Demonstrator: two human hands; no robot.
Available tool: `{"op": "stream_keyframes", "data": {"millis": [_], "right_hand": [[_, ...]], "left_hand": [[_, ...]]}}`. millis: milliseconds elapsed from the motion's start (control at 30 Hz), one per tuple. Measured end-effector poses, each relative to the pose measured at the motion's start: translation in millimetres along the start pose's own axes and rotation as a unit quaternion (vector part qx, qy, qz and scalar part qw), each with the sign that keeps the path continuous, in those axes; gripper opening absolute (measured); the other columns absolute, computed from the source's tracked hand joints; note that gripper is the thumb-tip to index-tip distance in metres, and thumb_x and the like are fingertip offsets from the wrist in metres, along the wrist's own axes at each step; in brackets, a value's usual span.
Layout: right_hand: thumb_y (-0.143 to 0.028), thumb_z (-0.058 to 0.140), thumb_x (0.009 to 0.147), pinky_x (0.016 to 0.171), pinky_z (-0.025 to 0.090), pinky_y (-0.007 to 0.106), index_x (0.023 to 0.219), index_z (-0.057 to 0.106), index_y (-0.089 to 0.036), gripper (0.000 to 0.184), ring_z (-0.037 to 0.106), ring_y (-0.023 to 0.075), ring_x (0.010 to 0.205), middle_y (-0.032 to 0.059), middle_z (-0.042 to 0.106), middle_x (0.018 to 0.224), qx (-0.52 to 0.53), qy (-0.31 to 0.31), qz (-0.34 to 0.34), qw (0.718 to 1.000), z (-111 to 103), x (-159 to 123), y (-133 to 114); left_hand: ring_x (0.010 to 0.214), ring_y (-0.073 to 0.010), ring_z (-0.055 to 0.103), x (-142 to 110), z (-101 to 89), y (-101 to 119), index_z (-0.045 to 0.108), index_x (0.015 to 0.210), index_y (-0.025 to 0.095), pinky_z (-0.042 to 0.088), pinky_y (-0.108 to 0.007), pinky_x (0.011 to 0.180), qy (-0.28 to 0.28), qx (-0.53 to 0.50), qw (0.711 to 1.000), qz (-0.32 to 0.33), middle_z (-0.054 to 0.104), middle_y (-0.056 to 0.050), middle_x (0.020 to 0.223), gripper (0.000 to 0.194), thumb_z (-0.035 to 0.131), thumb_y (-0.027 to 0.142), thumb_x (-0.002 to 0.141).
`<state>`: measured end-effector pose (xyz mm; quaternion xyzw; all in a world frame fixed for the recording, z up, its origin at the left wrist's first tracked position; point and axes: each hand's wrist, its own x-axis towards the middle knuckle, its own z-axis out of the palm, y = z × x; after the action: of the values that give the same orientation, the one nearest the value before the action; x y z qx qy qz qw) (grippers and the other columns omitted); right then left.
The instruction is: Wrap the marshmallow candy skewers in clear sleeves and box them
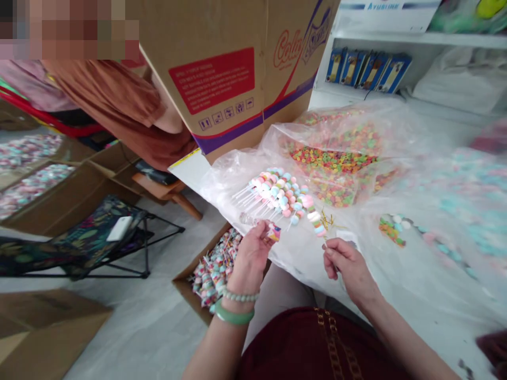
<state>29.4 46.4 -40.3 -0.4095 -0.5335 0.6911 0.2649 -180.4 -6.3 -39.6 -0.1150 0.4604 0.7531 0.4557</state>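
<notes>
My left hand [253,253] pinches a small wrapped candy skewer [272,230] just above my lap, fingers closed on it. My right hand [344,264] is closed in a pinch on something thin that I cannot make out, close to several gold twist ties [328,219]. In front of both hands lies a pile of pastel marshmallow skewers [282,194] on clear plastic sheeting [233,177]. Behind the pile is a heap of coloured ring candies [335,158].
An open carton of wrapped skewers [212,272] sits on the floor by my left knee. A large Cola cardboard box [233,74] stands behind. Another person in brown [119,105] sits at left beside candy-filled boxes [34,184]. A folding stool [99,237] holds a phone.
</notes>
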Motion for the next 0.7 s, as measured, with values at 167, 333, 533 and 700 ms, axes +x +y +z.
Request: {"op": "stream_keyframes", "data": {"millis": [167, 333, 533, 700], "right_hand": [[-0.037, 0.05, 0.086, 0.045, 0.035, 0.023, 0.082, 0.054, -0.022, 0.016, 0.045, 0.0102, 0.046, -0.0046, 0.05, 0.06, -0.1, -0.014, -0.013, 0.995, -6, -22, 9], [-0.035, 0.045, 0.088, 0.05, 0.038, 0.025, 0.079, 0.055, -0.023, 0.018, 0.048, 0.0122, 0.047, -0.0033, 0.052, 0.061, -0.21, -0.022, -0.061, 0.976, -8, -23, 13], [-0.033, 0.042, 0.088, 0.059, 0.038, 0.026, 0.08, 0.056, -0.023, 0.019, 0.053, 0.016, 0.06, -0.0016, 0.055, 0.063, -0.324, 0.008, -0.121, 0.938, -14, -20, 16], [-0.03, 0.039, 0.089, 0.063, 0.039, 0.028, 0.084, 0.059, -0.023, 0.022, 0.057, 0.0184, 0.066, 0.002, 0.061, 0.07, -0.39, 0.037, -0.176, 0.903, -20, -17, 22]], "left_hand": [[0.059, -0.0135, 0.062, -1, 19.5, 2, 0.059, 0.073, 0.014, 0.052, -0.028, 0.06, 0.066, -0.082, 0.993, -0.051, 0.062, -0.001, 0.064, 0.011, 0.06, 0.015, 0.084], [0.061, -0.014, 0.063, -9, 27.4, 0, 0.059, 0.074, 0.013, 0.054, -0.029, 0.064, 0.047, -0.08, 0.995, -0.041, 0.064, -0.003, 0.066, 0.011, 0.058, 0.014, 0.085], [0.063, -0.0153, 0.063, -15, 33.3, -6, 0.062, 0.079, 0.012, 0.055, -0.031, 0.064, -0.026, -0.014, 1.0, -0.011, 0.064, -0.004, 0.069, 0.014, 0.052, 0.016, 0.088], [0.064, -0.0155, 0.064, -19, 35.0, -5, 0.062, 0.082, 0.012, 0.056, -0.034, 0.067, -0.077, 0.045, 0.996, 0.01, 0.065, -0.005, 0.072, 0.016, 0.048, 0.016, 0.089]]}}
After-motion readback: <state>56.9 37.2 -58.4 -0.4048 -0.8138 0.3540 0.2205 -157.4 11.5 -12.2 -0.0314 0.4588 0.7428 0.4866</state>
